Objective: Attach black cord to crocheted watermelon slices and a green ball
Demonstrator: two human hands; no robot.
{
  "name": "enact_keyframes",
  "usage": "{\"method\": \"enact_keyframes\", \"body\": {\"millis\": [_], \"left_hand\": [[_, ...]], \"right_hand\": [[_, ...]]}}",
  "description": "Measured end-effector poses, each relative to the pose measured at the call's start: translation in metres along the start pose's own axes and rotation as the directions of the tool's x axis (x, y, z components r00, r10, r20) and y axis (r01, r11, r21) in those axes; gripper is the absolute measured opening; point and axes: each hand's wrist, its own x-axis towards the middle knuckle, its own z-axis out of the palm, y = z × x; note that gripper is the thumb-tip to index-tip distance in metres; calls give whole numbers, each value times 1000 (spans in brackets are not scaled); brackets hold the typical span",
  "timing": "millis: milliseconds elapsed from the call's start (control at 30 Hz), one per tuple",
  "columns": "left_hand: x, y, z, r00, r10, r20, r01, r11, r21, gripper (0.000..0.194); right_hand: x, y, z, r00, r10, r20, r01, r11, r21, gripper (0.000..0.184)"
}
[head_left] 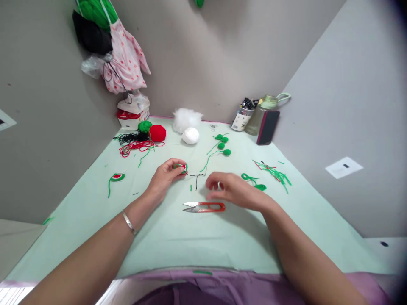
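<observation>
Crochet piece (185, 167), red, white and green, mid-desk (197, 243), pinched between thumb and fingers of left hand (163, 178), forearm reaching in from the front-left; black thread (194, 174) trails rightward from it. Right hand (230, 188) hovers palm-inward from the front-right corner side, fingers curled, thumb apart from them, nothing gripped, near the thread's end. Orange-handled snips (211, 207) lie just frontward of the right fingertips, blades left; white ball (190, 135) and fluffy stuffing (187, 120) toward back edge, red yarn ball (157, 133) back-left.
</observation>
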Motion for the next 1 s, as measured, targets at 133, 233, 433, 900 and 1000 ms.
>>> {"method": "enact_keyframes", "body": {"millis": [133,233,433,900,1000], "left_hand": [[0,1,-1,1000,21,0,-21,999,49,24],[0,3,0,1000,12,5,-12,999,43,24],[-2,3,1,999,-2,40,3,1000,-20,25],[-5,7,4,994,-64,84,68,997,-39,24],[-5,7,4,994,-71,78,75,996,-50,24]], "right_hand": [[-6,-16,5,962,-114,249,144,984,-104,16],[-5,-17,8,950,-133,284,159,984,-74,7],[-1,-13,2,988,-127,86,107,974,201,17],[12,13,17,914,-211,-345,118,955,-271,19],[13,12,18,901,-266,-342,124,915,-383,16]]}}
